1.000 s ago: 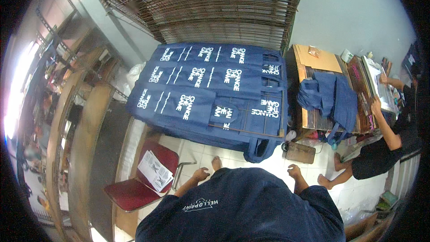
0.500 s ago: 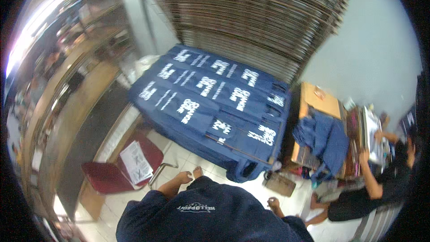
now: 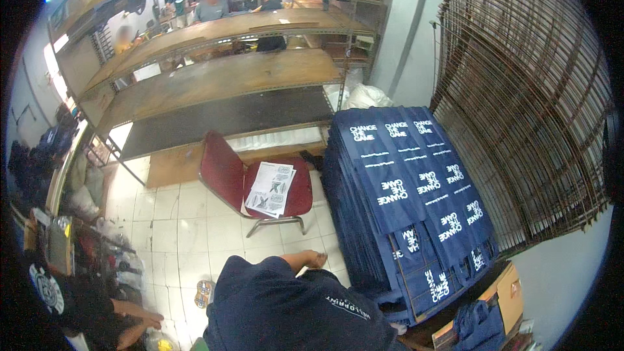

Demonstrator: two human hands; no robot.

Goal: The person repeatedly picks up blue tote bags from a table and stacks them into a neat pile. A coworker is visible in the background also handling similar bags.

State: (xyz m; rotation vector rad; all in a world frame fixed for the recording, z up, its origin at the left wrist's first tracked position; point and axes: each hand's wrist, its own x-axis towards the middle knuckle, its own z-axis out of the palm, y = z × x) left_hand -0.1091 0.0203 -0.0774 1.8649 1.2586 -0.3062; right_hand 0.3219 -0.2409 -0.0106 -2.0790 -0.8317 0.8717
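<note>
My left hand (image 3: 316, 260) hangs in front of my dark shirt, fingers loosely bent and apart, with no object visible in it. It is between the red chair (image 3: 221, 168) and a tall stack of navy fabric pieces with white lettering (image 3: 364, 162). It appears to touch neither. Printed paper sheets (image 3: 270, 188) lie on the chair seat. My right hand cannot be made out; my shirt and the lower edge hide that side.
Wooden shelving (image 3: 221, 84) spans the back, with people beyond it. A wire drying rack (image 3: 526, 104) leans at the right. A cardboard box (image 3: 509, 288) carries navy cloth (image 3: 478, 325). A co-worker's hands (image 3: 146, 322) are at lower left, near a patterned sandal (image 3: 203, 294).
My view has swung left: the chair and fabric stack now appear further right. The shelving faces me, and a different co-worker shows at lower left. My right hand has left view.
</note>
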